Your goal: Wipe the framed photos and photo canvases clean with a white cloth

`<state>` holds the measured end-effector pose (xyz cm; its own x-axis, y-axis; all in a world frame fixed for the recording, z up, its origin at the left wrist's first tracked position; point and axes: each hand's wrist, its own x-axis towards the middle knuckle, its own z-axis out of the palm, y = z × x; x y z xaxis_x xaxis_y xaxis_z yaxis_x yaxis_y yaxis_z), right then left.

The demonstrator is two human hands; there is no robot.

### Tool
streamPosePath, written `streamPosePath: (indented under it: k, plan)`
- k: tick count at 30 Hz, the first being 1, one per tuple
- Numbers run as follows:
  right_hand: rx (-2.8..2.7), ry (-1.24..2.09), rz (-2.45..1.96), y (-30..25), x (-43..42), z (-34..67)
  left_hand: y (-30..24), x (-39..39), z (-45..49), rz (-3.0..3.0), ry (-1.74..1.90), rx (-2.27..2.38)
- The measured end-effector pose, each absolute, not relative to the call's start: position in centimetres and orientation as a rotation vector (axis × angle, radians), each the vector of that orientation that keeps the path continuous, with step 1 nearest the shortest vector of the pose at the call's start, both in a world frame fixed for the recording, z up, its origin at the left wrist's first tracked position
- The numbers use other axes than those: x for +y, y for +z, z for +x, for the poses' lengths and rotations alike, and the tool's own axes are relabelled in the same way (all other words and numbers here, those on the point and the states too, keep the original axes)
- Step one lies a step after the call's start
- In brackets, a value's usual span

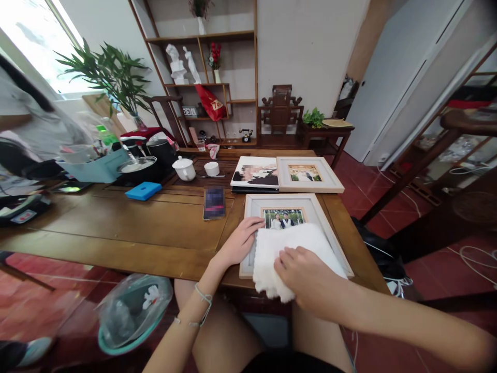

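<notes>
A light wooden picture frame [250,207] with a photo of two people lies flat at the table's near edge. A white fluffy cloth [267,254] covers its lower part and hangs a little over the front edge. My left hand [243,239] rests across the left side of this frame, fingers stretched towards the photo, holding nothing. On top of the cloth is my right hand [301,269], its fingers bent and gripping the fabric against the frame; part of its grip is hidden.
Behind lie a second picture frame [337,184] and a photo album [238,178]. A phone-like dark item [214,202], a blue box [143,190], a white lidded cup [184,169] and a small white bowl [212,168] stand leftward. A lined bin [132,311] is below; a person [34,114] is at left.
</notes>
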<state>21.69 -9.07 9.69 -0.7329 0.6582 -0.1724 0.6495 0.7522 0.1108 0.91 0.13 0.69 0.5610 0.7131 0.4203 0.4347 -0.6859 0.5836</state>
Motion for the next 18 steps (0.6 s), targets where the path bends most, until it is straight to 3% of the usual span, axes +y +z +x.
streamPosePath:
  k: [6,14,18]
  plan:
    - [2.75,-0.125,1.096,10.2,-9.0,23.4,0.5,0.2,0.8,2.383,0.913,0.91]
    - [2.666,0.245,1.637,7.1,0.2,27.4,0.7,0.2,0.7,2.329,0.916,0.896]
    - [2.679,0.279,1.716,6.6,2.8,26.3,0.5,0.1,0.8,2.289,0.934,0.914]
